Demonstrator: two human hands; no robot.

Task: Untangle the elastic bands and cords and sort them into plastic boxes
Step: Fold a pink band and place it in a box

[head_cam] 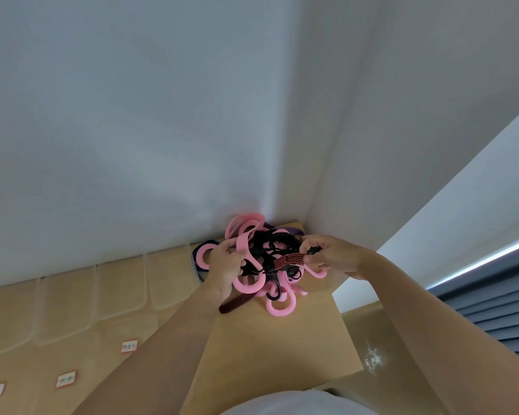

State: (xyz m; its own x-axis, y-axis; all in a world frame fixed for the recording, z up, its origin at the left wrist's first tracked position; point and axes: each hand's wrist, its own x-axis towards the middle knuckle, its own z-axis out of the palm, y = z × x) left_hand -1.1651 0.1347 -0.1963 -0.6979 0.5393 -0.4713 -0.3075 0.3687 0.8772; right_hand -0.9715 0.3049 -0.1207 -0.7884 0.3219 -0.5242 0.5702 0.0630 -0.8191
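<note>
Tangle [270,259] of bands and cords at the far corner of the counter [282,339], by the wall. The left hand [225,265] grips a flat pink band [244,244]. The right hand [333,256] pinches the black hook [313,250] of a red-and-black cord [288,260]. The bundle appears light, soft and stretchy. The stiff hook ends probably give the surest hold, though they may snag.

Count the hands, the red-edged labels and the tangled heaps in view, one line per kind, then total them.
Hands: 2 (left hand, right hand)
Red-edged labels: 3
Tangle of bands and cords: 1
Total: 6
The bands inside the tangle overlap too much to count.
</note>
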